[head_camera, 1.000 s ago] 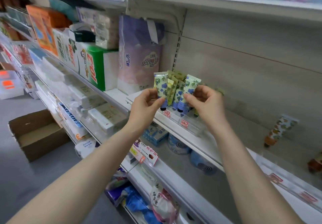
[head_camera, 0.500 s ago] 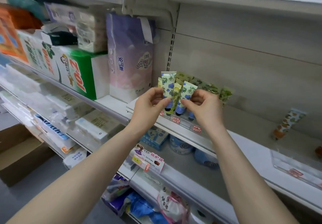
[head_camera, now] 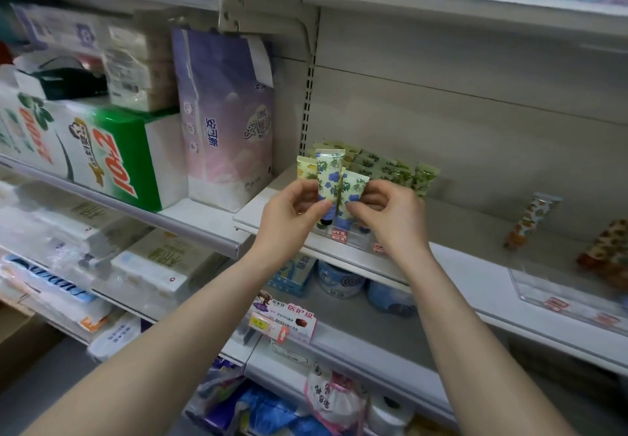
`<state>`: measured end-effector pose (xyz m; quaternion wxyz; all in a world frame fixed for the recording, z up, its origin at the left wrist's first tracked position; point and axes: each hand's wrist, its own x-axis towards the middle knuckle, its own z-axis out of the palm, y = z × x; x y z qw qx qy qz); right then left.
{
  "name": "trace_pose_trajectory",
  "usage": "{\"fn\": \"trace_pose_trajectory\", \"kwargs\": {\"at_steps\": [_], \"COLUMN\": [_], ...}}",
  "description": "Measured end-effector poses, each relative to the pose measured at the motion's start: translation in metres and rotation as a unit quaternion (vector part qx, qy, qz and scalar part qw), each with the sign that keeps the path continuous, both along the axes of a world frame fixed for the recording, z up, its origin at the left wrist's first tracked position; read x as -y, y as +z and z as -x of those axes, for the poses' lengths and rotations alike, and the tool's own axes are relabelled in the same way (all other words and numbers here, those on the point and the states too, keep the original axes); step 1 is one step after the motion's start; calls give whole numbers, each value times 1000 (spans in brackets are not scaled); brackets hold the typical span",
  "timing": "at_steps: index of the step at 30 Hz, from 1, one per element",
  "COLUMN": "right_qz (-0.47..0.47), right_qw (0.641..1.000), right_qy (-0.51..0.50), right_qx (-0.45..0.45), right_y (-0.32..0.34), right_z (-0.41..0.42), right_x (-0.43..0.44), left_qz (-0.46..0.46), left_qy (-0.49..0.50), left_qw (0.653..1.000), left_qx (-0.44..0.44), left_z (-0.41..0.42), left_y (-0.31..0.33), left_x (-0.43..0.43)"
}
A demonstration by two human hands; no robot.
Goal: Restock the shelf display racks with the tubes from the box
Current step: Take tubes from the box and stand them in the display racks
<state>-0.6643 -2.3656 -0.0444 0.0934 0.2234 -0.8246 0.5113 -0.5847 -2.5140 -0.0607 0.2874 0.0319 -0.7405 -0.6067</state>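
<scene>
Currently, at frame centre, the fingers of my left hand (head_camera: pixel 289 213) pinch a blue-flowered tube (head_camera: pixel 329 177), and those of my right hand (head_camera: pixel 390 213) pinch a second tube (head_camera: pixel 353 188) just beside it. Both have come lower than a second ago, caps now at the clear rack (head_camera: pixel 351 236) on the shelf (head_camera: pixel 475 255) edge. Seating appears imminent.

Blue-flowered tubes (head_camera: pixel 329 177) upright, caps down, above clear rack (head_camera: pixel 353 237)

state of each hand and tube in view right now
left hand, pinches the tall blue tube, upright, cap down
right hand, pinches the second blue tube
green tubes, standing in a row behind
orange tube, tilted, cap end down
</scene>
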Motion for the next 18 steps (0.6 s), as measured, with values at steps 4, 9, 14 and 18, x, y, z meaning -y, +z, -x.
{"fn": "trace_pose_trajectory", "kwargs": {"at_steps": [4, 9, 14, 18], "right_qz": [31, 106, 95, 102], "right_qw": [999, 994, 995, 995], "right_qy": [-13, 14, 4, 4], "right_qx": [-27, 4, 14, 14], "right_y": [14, 33, 34, 33], "right_z": [-9, -17, -15, -15], "right_x": [-5, -14, -20, -26], "left_qz": [-1, 9, 36, 42], "left_qy": [-20, -48, -75, -82], "left_qw": [1000, 999, 996, 996], "left_qx": [3, 12, 10, 17], "left_z": [2, 4, 8, 12], "left_y": [-2, 0, 2, 0], "left_x": [-2, -10, -22, -27]}}
